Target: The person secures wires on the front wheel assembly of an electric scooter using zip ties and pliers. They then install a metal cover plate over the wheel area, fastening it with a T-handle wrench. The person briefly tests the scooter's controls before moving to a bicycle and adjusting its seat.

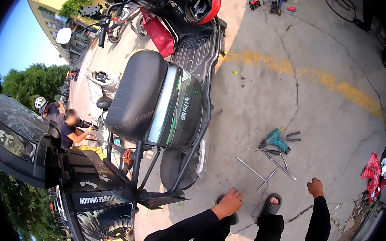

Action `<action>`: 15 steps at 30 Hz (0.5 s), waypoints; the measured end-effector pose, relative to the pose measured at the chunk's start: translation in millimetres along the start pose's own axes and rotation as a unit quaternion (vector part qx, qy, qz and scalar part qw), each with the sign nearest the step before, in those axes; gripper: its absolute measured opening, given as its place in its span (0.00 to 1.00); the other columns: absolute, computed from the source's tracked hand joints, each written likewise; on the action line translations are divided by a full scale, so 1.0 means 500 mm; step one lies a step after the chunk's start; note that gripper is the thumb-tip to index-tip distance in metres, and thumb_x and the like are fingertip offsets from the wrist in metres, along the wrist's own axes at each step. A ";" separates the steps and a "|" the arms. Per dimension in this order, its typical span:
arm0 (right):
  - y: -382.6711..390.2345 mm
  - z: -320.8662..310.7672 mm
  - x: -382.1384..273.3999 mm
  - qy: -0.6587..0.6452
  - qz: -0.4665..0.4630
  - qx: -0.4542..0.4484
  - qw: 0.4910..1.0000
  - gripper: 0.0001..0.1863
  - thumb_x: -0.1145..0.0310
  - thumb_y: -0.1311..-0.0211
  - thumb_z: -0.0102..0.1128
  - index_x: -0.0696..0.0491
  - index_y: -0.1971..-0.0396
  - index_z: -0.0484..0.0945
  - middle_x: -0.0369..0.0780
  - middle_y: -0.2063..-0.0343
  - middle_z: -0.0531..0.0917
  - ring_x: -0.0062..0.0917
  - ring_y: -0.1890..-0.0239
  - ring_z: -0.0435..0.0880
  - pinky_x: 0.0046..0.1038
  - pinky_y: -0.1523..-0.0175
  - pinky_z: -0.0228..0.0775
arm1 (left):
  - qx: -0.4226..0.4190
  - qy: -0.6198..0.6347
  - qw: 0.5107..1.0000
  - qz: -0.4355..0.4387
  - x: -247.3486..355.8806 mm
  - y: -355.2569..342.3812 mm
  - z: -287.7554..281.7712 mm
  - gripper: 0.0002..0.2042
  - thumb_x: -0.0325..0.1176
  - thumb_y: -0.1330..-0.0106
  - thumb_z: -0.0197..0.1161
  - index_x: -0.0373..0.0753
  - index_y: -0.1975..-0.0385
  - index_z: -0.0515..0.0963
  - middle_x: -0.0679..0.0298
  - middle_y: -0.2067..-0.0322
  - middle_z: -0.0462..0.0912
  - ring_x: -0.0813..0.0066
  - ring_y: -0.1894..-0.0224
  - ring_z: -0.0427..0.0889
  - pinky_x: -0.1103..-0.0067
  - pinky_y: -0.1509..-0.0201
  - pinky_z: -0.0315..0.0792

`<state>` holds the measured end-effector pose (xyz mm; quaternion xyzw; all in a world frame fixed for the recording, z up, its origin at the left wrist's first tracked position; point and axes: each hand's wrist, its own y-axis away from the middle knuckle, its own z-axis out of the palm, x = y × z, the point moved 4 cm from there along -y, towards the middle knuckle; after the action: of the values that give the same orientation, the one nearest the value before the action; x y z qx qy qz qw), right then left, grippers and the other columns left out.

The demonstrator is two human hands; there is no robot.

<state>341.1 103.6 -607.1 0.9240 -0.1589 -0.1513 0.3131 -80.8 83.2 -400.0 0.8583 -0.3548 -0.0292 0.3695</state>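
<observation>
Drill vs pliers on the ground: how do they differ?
The drill is teal with dark parts; the pliers look dark throughout. The drill is bulky, the pliers slim. The pliers' handles are splayed; the drill has a single grip. Both lie on concrete.

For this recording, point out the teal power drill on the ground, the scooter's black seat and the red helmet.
Teal power drill [274,138]: head view, on its teal housing.
Black seat [138,94]: head view, on its padded top.
Red helmet [215,7]: head view, on its red shell.
</observation>
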 end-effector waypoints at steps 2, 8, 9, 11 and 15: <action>0.204 0.066 0.141 -0.001 0.003 -0.023 1.000 0.16 0.59 0.46 0.60 0.60 0.71 0.79 0.54 0.69 0.83 0.50 0.62 0.82 0.45 0.55 0.75 | -0.020 0.140 0.990 -0.012 0.010 0.046 0.026 0.16 0.44 0.40 0.62 0.39 0.60 0.79 0.55 0.61 0.79 0.58 0.58 0.81 0.64 0.47 0.69; 0.772 0.221 0.415 -0.121 0.211 -0.312 0.918 0.13 0.61 0.41 0.57 0.57 0.66 0.79 0.48 0.70 0.84 0.42 0.69 0.85 0.44 0.63 0.74 | 0.139 0.153 0.978 0.005 0.067 0.157 -0.057 0.15 0.40 0.45 0.64 0.40 0.61 0.78 0.56 0.65 0.80 0.56 0.58 0.81 0.63 0.50 0.68; 0.829 0.202 0.411 -0.165 0.268 -0.319 0.894 0.13 0.61 0.41 0.57 0.56 0.66 0.79 0.47 0.71 0.84 0.41 0.69 0.85 0.44 0.64 0.74 | 0.131 0.149 0.980 0.014 0.077 0.163 -0.080 0.14 0.38 0.46 0.63 0.41 0.61 0.77 0.56 0.65 0.80 0.57 0.58 0.81 0.63 0.51 0.68; 0.905 0.154 0.388 -0.209 0.322 -0.366 0.848 0.12 0.62 0.39 0.56 0.55 0.65 0.79 0.46 0.71 0.84 0.39 0.71 0.84 0.43 0.65 0.73 | 0.079 0.173 0.982 -0.011 0.112 0.221 -0.093 0.13 0.33 0.49 0.61 0.41 0.61 0.77 0.56 0.65 0.80 0.57 0.58 0.81 0.64 0.53 0.68; 0.969 0.072 0.360 -0.343 0.395 -0.312 0.793 0.10 0.63 0.37 0.54 0.53 0.64 0.78 0.44 0.73 0.83 0.36 0.74 0.84 0.41 0.69 0.72 | 0.095 0.218 0.971 -0.019 0.136 0.272 -0.187 0.16 0.30 0.54 0.62 0.44 0.61 0.82 0.55 0.66 0.84 0.55 0.60 0.83 0.64 0.54 0.74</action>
<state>393.8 -350.5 -363.3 0.5208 -0.5512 -0.3631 0.5415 -80.8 33.2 -228.4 0.8818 -0.2502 0.1853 0.3542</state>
